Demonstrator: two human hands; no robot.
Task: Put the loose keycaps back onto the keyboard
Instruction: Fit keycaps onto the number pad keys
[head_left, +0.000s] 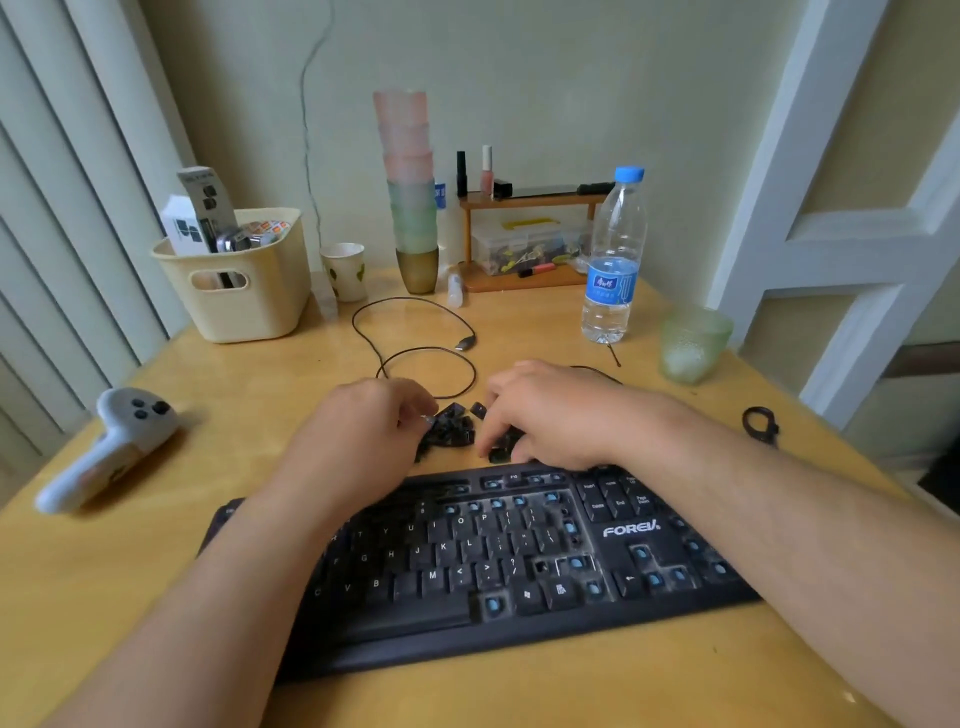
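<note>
Both hands work at the pile of loose keycaps (451, 430) just beyond the far edge of the keyboard (483, 566): my left hand (363, 431) has its fingers curled down and seems to pinch one keycap at the pile's left side, while my right hand (545, 415) lies over the pile's right side with fingers bent onto the caps, though I cannot tell whether it grips one. Between the two hands the black caps lie heaped on the bare wood, touching one another. Nearest me, the keyboard sits slightly askew on the table (519, 691), and I see blue switch stems showing in many open sockets across the top rows, the arrow cluster and the number pad. I read FOREV in white on its right part, and letters such as O, P, K, L, M, B and V on seated keys. Behind the pile, a thin black cable (415, 332) loops across the tabletop and ends in a plug. To my right stand a water bottle (613, 260) with a blue cap and a blue label I cannot read, and a green glass (693, 343) near the table's right edge. To my left, a white controller (111, 441) lies near the left edge, with open wood between it and my forearm. At the back stand a cream basket (244, 296), a paper cup (345, 270) and stacked tumblers (410, 192).
</note>
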